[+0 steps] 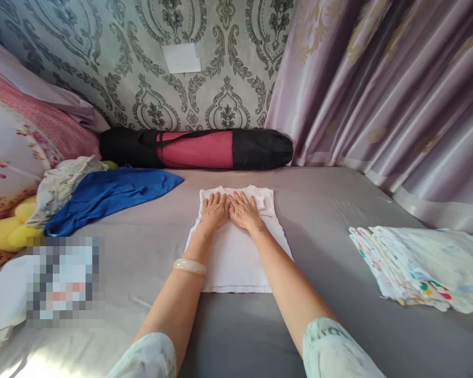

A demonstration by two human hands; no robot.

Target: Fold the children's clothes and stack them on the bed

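A white garment [236, 257], partly folded, lies flat on the grey sheet in front of me. My left hand [215, 210] rests palm down on its upper part, fingers stretched out and pointing away from me. Right beside it, my right hand [243, 210] presses flat on the same cloth with its fingers spread. The two hands meet near the thumbs. A small folded flap of the garment shows just right of my right fingers. A pale bangle [189, 266] circles my left wrist.
Folded patterned cloths [425, 268] are stacked at the right. To the left lie a blue cloth [118, 191], a yellow plush thing [11, 231] and a white device [8, 294] beside a blurred-out patch. A black and red cylindrical bag [197, 149] lies along the patterned wall, by purple curtains [339, 94].
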